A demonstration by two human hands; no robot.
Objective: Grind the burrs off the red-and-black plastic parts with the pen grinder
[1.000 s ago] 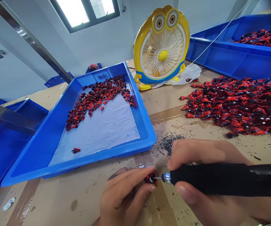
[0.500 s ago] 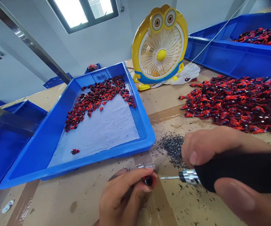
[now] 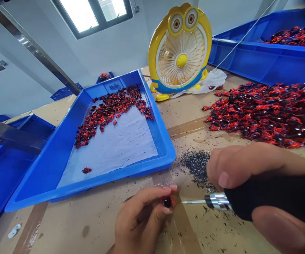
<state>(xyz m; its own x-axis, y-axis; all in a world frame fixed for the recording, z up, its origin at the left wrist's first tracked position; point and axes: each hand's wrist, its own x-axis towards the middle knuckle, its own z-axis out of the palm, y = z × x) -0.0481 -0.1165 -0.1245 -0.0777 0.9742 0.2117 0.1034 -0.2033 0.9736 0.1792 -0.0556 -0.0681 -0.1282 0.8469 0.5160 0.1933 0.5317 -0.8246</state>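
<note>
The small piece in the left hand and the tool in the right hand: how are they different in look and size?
The tool is far larger than the small piece. The small piece is red and black, with a rounded dark end; the tool is black and silvery, with a thin metal tip. Both are held and partly black.

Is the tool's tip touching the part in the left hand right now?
No, a gap shows between the thin metal tip and the red-and-black part pinched in the left hand.

Pale wall [image 3: 131, 47], bright dark-framed window [image 3: 94, 16], tan tabletop [image 3: 99, 211]
</note>
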